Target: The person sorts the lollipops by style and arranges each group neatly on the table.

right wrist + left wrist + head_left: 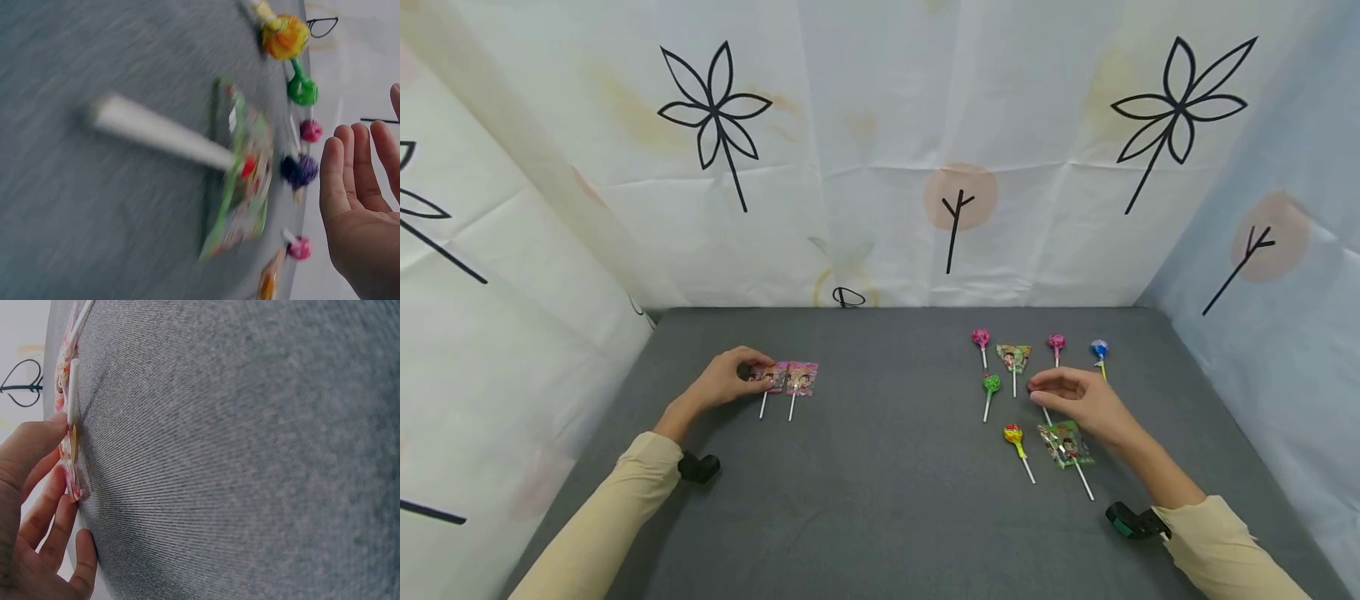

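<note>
My left hand (727, 380) pinches a lollipop in a flat pink wrapper (775, 377) at the table's left. In the left wrist view, the thumb lies on the base of its white stick (74, 390), fingers behind the wrapper. A second pink-wrapped lollipop (802, 378) lies just right of it. My right hand (1086, 403) hovers over the right-hand group, fingers extended and holding nothing. Beneath its fingertips lies a purple lollipop (300, 170), mostly hidden in the head view. Nearer me is a lollipop in a clear-and-green flat wrapper (1066, 443).
Around the right hand lie a yellow-red lollipop (1013, 434), a green one (992, 383), two pink ones, one of them farther left (981, 337), a blue one (1099, 348) and another green-wrapped flat one (1014, 358). Patterned white cloth (880, 167) walls the grey table (865, 500).
</note>
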The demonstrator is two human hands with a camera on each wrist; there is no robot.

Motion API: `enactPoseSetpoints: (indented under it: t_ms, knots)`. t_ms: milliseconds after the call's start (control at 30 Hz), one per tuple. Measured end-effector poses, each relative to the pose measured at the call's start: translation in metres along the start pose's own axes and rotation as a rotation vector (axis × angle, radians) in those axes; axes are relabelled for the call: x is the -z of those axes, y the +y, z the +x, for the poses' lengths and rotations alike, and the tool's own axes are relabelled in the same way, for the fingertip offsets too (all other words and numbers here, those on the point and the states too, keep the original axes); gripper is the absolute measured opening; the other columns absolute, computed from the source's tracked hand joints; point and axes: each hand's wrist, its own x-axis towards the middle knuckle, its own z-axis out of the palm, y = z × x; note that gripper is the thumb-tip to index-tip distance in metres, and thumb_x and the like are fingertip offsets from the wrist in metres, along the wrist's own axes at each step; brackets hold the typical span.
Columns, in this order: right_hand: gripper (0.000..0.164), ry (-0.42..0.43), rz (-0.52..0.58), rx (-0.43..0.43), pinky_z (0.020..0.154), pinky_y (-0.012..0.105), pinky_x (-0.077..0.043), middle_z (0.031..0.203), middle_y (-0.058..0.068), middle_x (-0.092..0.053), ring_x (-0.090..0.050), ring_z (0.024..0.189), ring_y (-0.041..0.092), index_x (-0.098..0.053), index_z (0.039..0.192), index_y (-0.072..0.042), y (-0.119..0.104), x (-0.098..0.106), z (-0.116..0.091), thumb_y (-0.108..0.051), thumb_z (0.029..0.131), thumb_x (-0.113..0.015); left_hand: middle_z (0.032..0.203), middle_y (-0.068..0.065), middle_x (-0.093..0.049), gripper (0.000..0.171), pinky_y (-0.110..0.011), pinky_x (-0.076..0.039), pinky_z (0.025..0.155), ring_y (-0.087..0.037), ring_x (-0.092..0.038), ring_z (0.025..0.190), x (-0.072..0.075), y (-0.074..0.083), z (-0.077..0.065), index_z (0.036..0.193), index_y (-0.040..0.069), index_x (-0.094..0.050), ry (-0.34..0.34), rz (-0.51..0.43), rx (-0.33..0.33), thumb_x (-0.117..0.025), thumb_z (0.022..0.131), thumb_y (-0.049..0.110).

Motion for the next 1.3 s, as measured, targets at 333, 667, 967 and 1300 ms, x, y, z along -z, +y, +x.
enactPoseSetpoints:
  t_ms: [333,667,967,1300]
  knots:
    - [0.038,-0.003,-0.058,-0.001,0.084,0.023,-0.052,0.126,0.031,-0.059,-0.065,0.108,0.006,-0.06,0.127,0.012,0.013,0.016,-0.027,-0.007,0.097,-0.071,0.117,-0.015,-0.064,0.036,-0.058,-0.043,0.091,-0.034,-0.058,0.105,0.001,-0.002,0.0,0.119,0.004,-0.073,-0.02,-0.009,0.005,-0.083,0.089,0.021]
    - [0.047,-0.062,-0.081,-0.004,0.092,0.019,-0.046,0.13,0.032,-0.056,-0.057,0.115,-0.003,-0.059,0.129,0.014,0.026,0.02,-0.037,-0.004,0.09,-0.077,0.115,-0.014,-0.064,0.035,-0.057,-0.043,0.089,-0.032,-0.058,0.103,0.002,-0.003,0.0,0.119,0.004,-0.073,-0.02,-0.016,0.005,-0.082,0.089,0.021]
    - [0.053,-0.091,-0.161,0.06,0.093,0.016,-0.044,0.128,0.029,-0.059,-0.056,0.115,-0.003,-0.061,0.129,0.012,0.029,0.018,-0.037,-0.004,0.084,-0.084,0.118,-0.016,-0.063,0.036,-0.059,-0.042,0.093,-0.036,-0.058,0.108,0.003,-0.003,0.001,0.119,0.004,-0.073,-0.026,-0.026,0.02,-0.082,0.089,0.021]
    - [0.051,-0.085,-0.317,0.101,0.086,0.019,-0.047,0.122,0.019,-0.062,-0.056,0.11,0.007,-0.066,0.124,0.006,0.03,0.015,-0.035,-0.011,0.08,-0.088,0.118,-0.015,-0.063,0.036,-0.058,-0.042,0.093,-0.034,-0.058,0.107,0.002,-0.005,0.001,0.119,0.005,-0.073,-0.015,-0.036,0.016,-0.083,0.088,0.019]
